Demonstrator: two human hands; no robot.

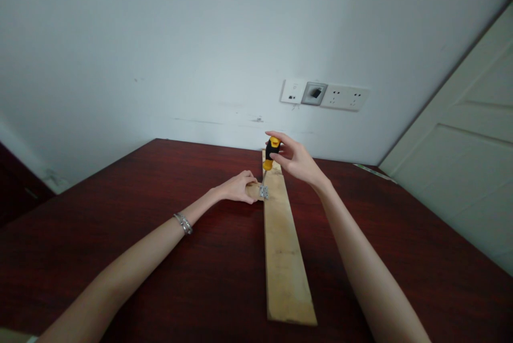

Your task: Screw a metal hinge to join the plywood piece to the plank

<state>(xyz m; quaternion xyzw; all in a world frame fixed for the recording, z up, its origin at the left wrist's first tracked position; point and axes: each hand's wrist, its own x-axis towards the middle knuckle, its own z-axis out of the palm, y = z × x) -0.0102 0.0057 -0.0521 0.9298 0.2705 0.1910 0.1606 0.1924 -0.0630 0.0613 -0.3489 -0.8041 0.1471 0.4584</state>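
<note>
A long pale wooden plank [284, 247] lies on the dark red table [160, 257], running away from me. My right hand [294, 160] is closed around the yellow and black handle of a screwdriver [271, 153], held upright with its tip down on a small metal hinge [263, 191] at the plank's left edge. My left hand [240, 187] is closed on a small piece of wood [253, 190] beside the hinge, pressing it against the plank. A silver bracelet [183, 223] circles my left wrist.
A white wall rises behind the table, with a row of wall sockets [324, 95] above the far edge. A pale door [465, 161] stands at the right. A dark cabinet edge [20, 188] shows at the left.
</note>
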